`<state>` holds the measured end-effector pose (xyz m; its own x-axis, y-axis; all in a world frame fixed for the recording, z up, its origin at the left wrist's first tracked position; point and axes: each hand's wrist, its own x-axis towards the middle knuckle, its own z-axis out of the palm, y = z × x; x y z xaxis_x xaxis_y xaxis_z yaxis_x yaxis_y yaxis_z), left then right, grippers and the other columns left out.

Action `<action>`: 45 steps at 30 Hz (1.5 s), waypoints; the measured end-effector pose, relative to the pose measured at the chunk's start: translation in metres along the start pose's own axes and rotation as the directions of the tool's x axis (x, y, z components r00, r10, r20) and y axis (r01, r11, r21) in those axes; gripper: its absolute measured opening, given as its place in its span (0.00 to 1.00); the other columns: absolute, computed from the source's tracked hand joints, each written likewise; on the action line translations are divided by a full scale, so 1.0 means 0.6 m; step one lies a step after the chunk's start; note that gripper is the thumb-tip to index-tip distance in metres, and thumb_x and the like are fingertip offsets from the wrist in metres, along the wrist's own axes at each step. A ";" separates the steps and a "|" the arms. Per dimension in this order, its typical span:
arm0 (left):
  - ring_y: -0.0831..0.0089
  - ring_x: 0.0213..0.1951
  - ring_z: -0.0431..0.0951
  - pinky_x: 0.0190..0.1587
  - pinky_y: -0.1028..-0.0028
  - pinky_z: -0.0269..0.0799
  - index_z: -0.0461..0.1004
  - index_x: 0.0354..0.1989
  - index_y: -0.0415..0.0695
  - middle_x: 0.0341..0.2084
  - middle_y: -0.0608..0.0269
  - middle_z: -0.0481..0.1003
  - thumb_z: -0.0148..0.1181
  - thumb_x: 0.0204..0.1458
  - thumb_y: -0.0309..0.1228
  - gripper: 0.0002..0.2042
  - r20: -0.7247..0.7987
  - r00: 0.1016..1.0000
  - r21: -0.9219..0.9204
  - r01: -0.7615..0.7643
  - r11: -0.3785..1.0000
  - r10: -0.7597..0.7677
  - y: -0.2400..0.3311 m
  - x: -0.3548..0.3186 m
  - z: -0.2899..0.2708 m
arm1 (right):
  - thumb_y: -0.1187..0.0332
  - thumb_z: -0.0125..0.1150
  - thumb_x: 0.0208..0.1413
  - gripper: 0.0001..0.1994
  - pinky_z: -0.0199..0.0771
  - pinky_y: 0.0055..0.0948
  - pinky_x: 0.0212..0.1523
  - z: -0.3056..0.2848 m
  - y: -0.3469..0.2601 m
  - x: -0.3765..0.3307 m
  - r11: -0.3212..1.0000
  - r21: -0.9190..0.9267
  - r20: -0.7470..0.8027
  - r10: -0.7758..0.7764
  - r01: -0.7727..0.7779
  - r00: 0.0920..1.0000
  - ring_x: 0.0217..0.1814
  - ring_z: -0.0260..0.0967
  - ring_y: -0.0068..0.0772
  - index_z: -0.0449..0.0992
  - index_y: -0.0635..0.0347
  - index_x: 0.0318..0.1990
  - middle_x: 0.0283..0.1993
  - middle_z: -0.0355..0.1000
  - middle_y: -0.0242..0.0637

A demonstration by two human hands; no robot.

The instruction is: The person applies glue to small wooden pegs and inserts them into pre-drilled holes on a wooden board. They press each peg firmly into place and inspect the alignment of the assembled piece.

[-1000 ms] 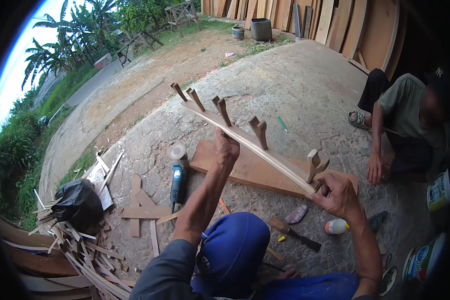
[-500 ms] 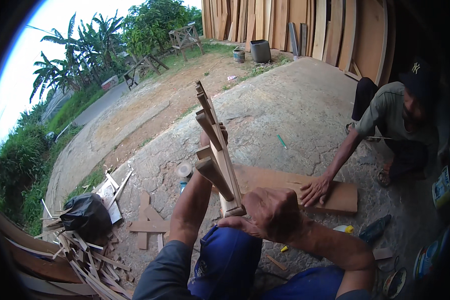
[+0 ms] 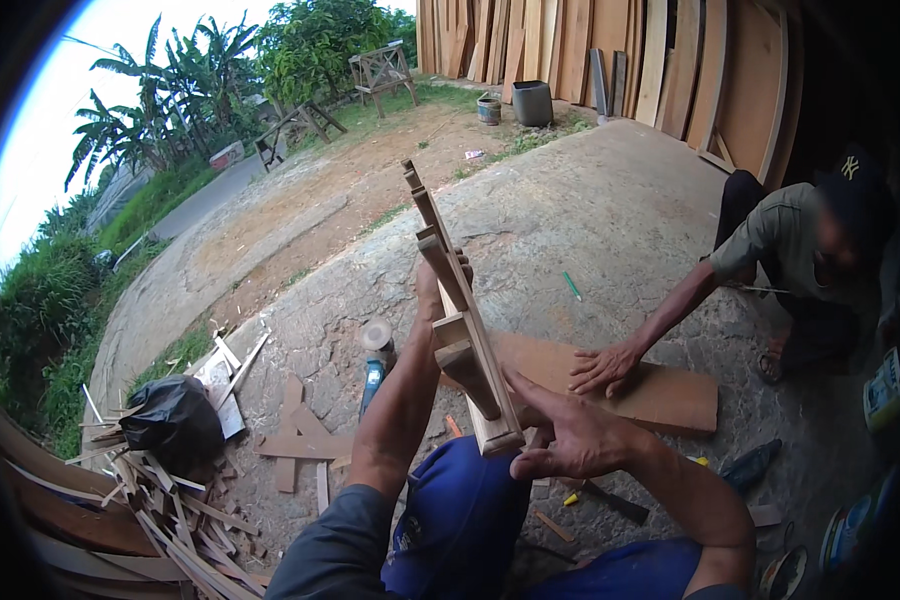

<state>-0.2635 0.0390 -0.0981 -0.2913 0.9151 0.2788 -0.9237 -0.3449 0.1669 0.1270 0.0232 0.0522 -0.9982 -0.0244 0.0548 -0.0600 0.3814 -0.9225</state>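
A long, narrow wooden piece (image 3: pixel 482 405) with several short tapered wooden parts along one side stands tilted in front of me, its near end above my blue-clad knee. Around its middle, my left hand (image 3: pixel 432 288) is closed; part of that hand is hidden behind the wood. My right hand (image 3: pixel 580 435) is by the near end, index finger stretched along the edge and thumb apart below. I cannot tell how firmly it touches the wood. Beneath lies a thick brown board (image 3: pixel 660 393) on the concrete.
At right, a crouching co-worker rests a hand (image 3: pixel 610 368) on the board. A blue power tool (image 3: pixel 373 375), crossed wood scraps (image 3: pixel 292 445), a black plastic bag (image 3: pixel 173 417) and offcuts lie to the left. A green pencil (image 3: pixel 572 287) lies ahead. Planks (image 3: pixel 570 50) lean at the back.
My right hand has loosened from a curled hold at the near end, and its fingers are now extended. The wooden piece has turned and shifted slightly right; the left hand keeps its hold.
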 end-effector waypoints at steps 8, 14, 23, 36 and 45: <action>0.66 0.22 0.77 0.26 0.73 0.81 0.69 0.36 0.36 0.23 0.54 0.74 0.48 0.65 0.29 0.08 -0.393 0.874 0.419 -0.105 0.902 0.285 -0.163 -0.006 0.160 | 0.29 0.44 0.62 0.45 0.77 0.36 0.46 -0.153 0.125 0.154 0.939 0.326 -0.503 0.270 -0.109 0.821 0.47 0.77 0.38 0.60 0.63 0.71 0.57 0.72 0.50; 0.69 0.20 0.75 0.21 0.75 0.76 0.70 0.40 0.34 0.22 0.57 0.73 0.47 0.64 0.36 0.14 -0.351 0.930 0.141 0.167 0.976 -0.108 -0.188 0.002 0.126 | 0.25 0.49 0.55 0.51 0.66 0.38 0.52 -0.173 0.164 0.226 0.730 0.683 -0.526 0.476 0.017 0.705 0.48 0.72 0.31 0.56 0.59 0.73 0.55 0.72 0.42; 0.69 0.32 0.81 0.37 0.70 0.81 0.72 0.48 0.38 0.34 0.57 0.78 0.41 0.68 0.38 0.17 -0.340 0.938 0.309 0.172 0.935 -0.060 -0.239 -0.012 0.105 | 0.49 0.59 0.66 0.22 0.72 0.28 0.50 -0.142 0.221 0.265 0.921 0.099 -0.944 -0.034 0.377 0.329 0.46 0.73 0.26 0.79 0.63 0.44 0.46 0.75 0.37; 0.68 0.31 0.81 0.36 0.68 0.81 0.72 0.47 0.39 0.34 0.56 0.78 0.41 0.67 0.37 0.16 -0.357 0.934 0.361 0.128 0.924 0.010 -0.225 -0.014 0.054 | 0.51 0.60 0.66 0.23 0.71 0.23 0.43 -0.105 0.185 0.270 0.951 0.084 -0.876 -0.071 0.298 0.477 0.41 0.70 0.19 0.81 0.67 0.49 0.37 0.78 0.31; 0.67 0.30 0.81 0.34 0.68 0.80 0.72 0.47 0.40 0.34 0.56 0.78 0.41 0.67 0.38 0.16 -0.450 0.893 0.405 0.194 0.893 0.010 -0.232 -0.006 0.058 | 0.50 0.60 0.66 0.24 0.71 0.25 0.44 -0.118 0.218 0.273 0.964 -0.106 -0.885 -0.204 0.244 0.420 0.40 0.71 0.21 0.81 0.68 0.49 0.38 0.78 0.34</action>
<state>-0.1251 0.0763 -0.0894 -0.3809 0.9080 -0.1747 -0.7811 -0.2149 0.5862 -0.0446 0.1343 -0.0322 -0.4080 0.7295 0.5490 -0.3015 0.4599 -0.8352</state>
